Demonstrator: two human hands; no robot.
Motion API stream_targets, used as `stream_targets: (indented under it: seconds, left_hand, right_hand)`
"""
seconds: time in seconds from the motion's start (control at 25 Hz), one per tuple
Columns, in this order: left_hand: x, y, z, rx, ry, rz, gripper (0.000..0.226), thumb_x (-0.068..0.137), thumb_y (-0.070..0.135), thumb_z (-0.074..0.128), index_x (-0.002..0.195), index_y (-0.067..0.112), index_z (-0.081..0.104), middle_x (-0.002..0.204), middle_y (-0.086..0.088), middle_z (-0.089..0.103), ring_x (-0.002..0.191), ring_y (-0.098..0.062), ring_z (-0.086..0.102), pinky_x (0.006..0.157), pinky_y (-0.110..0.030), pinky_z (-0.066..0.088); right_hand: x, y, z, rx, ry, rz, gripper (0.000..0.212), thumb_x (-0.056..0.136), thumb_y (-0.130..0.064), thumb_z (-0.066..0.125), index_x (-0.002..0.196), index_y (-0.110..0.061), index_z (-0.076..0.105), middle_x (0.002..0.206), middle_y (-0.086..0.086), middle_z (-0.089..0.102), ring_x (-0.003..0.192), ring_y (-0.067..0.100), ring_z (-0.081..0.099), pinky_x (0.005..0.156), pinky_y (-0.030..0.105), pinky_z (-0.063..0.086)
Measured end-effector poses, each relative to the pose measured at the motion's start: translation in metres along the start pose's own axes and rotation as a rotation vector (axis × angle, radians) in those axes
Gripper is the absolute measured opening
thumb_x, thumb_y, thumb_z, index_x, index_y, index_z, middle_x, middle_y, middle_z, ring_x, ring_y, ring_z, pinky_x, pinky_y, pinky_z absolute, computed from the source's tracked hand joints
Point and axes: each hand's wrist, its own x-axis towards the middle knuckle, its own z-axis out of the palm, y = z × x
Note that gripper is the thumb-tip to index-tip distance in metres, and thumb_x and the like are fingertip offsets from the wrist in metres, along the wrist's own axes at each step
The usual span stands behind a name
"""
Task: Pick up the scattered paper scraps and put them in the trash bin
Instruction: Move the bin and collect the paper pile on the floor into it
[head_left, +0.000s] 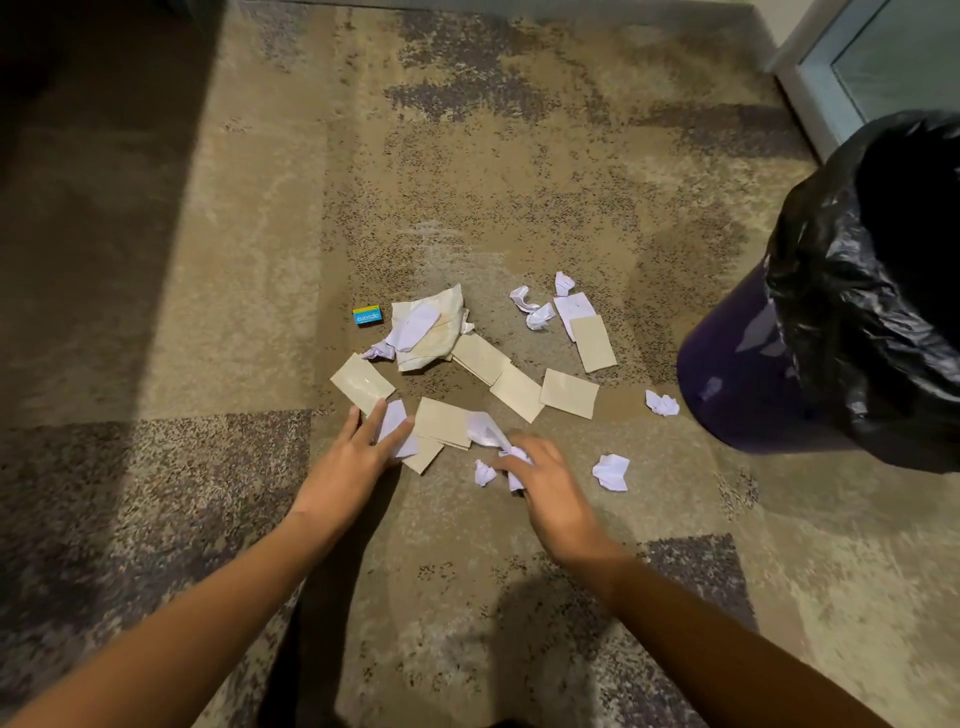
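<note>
Several paper scraps lie scattered on the carpet: flat tan pieces (569, 393) and crumpled white bits (611, 471), with a big crumpled tan sheet (434, 332) behind them. My left hand (358, 457) rests flat, fingers spread, on a white scrap (395, 423) beside a tan piece (362, 383). My right hand (545, 488) is closed around a crumpled white scrap (514, 457), another white ball (484, 473) just to its left. The trash bin (737, 374), dark purple with a black liner (857, 312), stands at the right.
A small blue and yellow box (368, 315) lies left of the big crumpled sheet. A white door frame with glass (831, 67) runs along the far right behind the bin. Patterned carpet (467, 156) stretches beyond the scraps.
</note>
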Motion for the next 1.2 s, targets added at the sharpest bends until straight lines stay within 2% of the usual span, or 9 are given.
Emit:
stream_targets:
  seconds: [0.16, 0.36, 0.44, 0.56, 0.68, 0.84, 1.0, 1.08, 1.2]
  left_hand:
    - [-0.004, 0.002, -0.013, 0.029, 0.047, 0.039, 0.052, 0.093, 0.002, 0.048, 0.14, 0.021, 0.039, 0.152, -0.015, 0.03, 0.132, -0.038, 0.041, 0.088, -0.047, 0.05]
    - [0.0, 0.011, -0.023, 0.004, 0.193, -0.005, 0.026, 0.081, 0.026, 0.069, 0.106, 0.024, 0.061, 0.126, -0.01, 0.054, 0.107, -0.032, 0.057, 0.08, -0.042, 0.049]
    - [0.003, 0.014, -0.017, 0.052, 0.217, -0.087, 0.051, 0.064, 0.045, 0.081, 0.108, 0.032, 0.057, 0.137, -0.012, 0.042, 0.125, -0.037, 0.04, 0.094, -0.06, 0.038]
    - [0.011, 0.013, -0.012, -0.053, 0.081, -0.259, 0.102, 0.049, 0.069, 0.077, 0.133, 0.051, 0.022, 0.157, -0.005, -0.015, 0.141, -0.045, -0.012, 0.097, -0.079, 0.005]
    - [0.02, 0.004, -0.011, -0.124, -0.073, -0.346, 0.129, 0.041, 0.077, 0.073, 0.139, 0.058, -0.008, 0.148, -0.002, -0.041, 0.135, -0.045, -0.032, 0.097, -0.079, -0.001]
    - [0.025, -0.003, -0.008, -0.148, -0.164, -0.324, 0.12, 0.048, 0.079, 0.069, 0.136, 0.062, -0.011, 0.151, -0.008, -0.036, 0.137, -0.048, -0.026, 0.1, -0.077, 0.002]
    - [0.023, 0.001, -0.004, -0.04, -0.013, -0.265, 0.089, 0.074, 0.069, 0.054, 0.145, 0.051, 0.005, 0.155, -0.021, -0.014, 0.138, -0.056, -0.008, 0.109, -0.067, 0.01]
    - [0.02, 0.006, 0.0, 0.022, 0.027, -0.218, 0.074, 0.085, 0.06, 0.044, 0.147, 0.045, 0.006, 0.156, -0.023, -0.006, 0.138, -0.056, -0.001, 0.11, -0.062, 0.019]
    - [0.016, 0.009, 0.005, 0.011, 0.016, -0.183, 0.063, 0.095, 0.047, 0.039, 0.148, 0.041, 0.006, 0.156, -0.019, 0.002, 0.139, -0.052, 0.006, 0.102, -0.06, 0.036]
  right_hand:
    - [-0.013, 0.001, -0.019, 0.147, 0.088, 0.084, 0.032, 0.088, 0.003, 0.042, 0.1, -0.014, 0.066, 0.121, -0.004, 0.049, 0.114, 0.016, 0.044, 0.093, 0.027, 0.04]
    - [-0.025, 0.014, -0.03, -0.046, 0.282, 0.146, 0.052, 0.073, 0.02, 0.046, 0.102, -0.018, 0.065, 0.121, -0.001, 0.05, 0.116, 0.023, 0.046, 0.088, 0.028, 0.041]
    - [-0.03, 0.019, -0.027, -0.116, 0.304, 0.297, 0.028, 0.087, -0.01, 0.061, 0.111, -0.025, 0.061, 0.132, 0.002, 0.042, 0.125, 0.028, 0.035, 0.1, 0.038, 0.033]
    - [-0.036, 0.029, -0.021, -0.113, 0.251, 0.452, 0.06, 0.072, -0.066, 0.063, 0.123, -0.04, 0.046, 0.15, 0.005, 0.015, 0.14, 0.031, 0.011, 0.112, 0.057, 0.009]
    - [-0.036, 0.036, -0.015, -0.061, 0.183, 0.422, 0.099, 0.056, -0.081, 0.059, 0.139, -0.055, 0.013, 0.156, -0.002, -0.018, 0.143, 0.03, -0.02, 0.104, 0.057, -0.021]
    - [-0.03, 0.038, -0.009, -0.118, 0.089, 0.229, 0.094, 0.059, -0.083, 0.053, 0.139, -0.06, 0.008, 0.151, -0.012, -0.029, 0.138, 0.027, -0.032, 0.101, 0.054, -0.025]
    - [-0.028, 0.024, 0.012, -0.143, 0.062, 0.047, 0.047, 0.088, -0.051, 0.052, 0.133, -0.044, 0.043, 0.157, -0.003, 0.012, 0.144, 0.028, -0.004, 0.115, 0.057, 0.009]
    - [-0.031, 0.018, 0.025, -0.228, 0.122, 0.015, 0.04, 0.086, -0.024, 0.066, 0.122, -0.034, 0.053, 0.144, 0.003, 0.038, 0.131, 0.029, 0.026, 0.103, 0.052, 0.038]
    - [-0.036, 0.014, 0.032, -0.324, 0.144, -0.032, 0.048, 0.072, 0.001, 0.073, 0.11, -0.025, 0.057, 0.127, 0.005, 0.05, 0.106, 0.024, 0.044, 0.083, 0.037, 0.048]
